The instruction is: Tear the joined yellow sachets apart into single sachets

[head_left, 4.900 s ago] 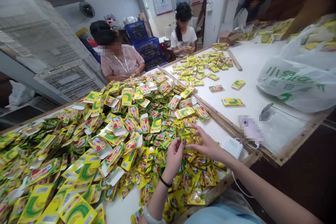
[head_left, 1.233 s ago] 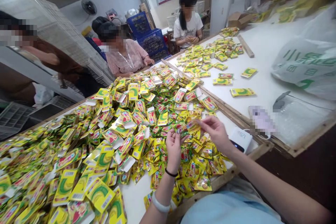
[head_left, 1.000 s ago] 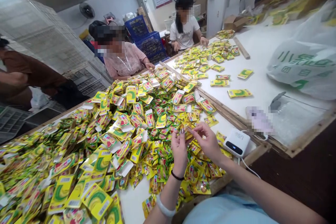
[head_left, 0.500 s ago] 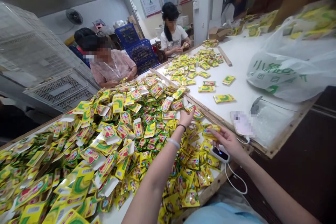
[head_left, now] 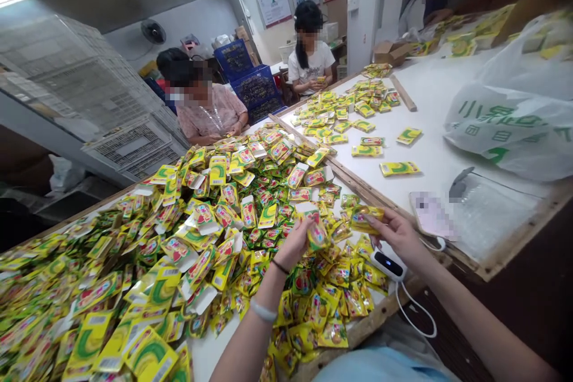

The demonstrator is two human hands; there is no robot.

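My left hand (head_left: 293, 246) is closed round a small yellow and red carton (head_left: 317, 231), whose white end flap stands up. To its right, my right hand (head_left: 400, 237) pinches a shiny yellow sachet (head_left: 363, 218) between thumb and fingers. The carton and the sachet are apart. Below both hands lies a heap of yellow sachets (head_left: 331, 304), with green sachets (head_left: 264, 237) further left. A large pile of similar cartons (head_left: 156, 286) covers the left of the table, some with flaps open.
A white device with a cable (head_left: 387, 264) sits below my right wrist. Beyond a wooden strip (head_left: 358, 186) lie a phone (head_left: 430, 215), a clear plastic sheet (head_left: 496, 209), loose cartons (head_left: 400, 168) and a white plastic bag (head_left: 505, 113). Co-workers (head_left: 212, 108) sit across the table.
My left hand has drawn back from the carton pile toward me and now grips a carton. My right hand still pinches the sachet. The view has shifted slightly.
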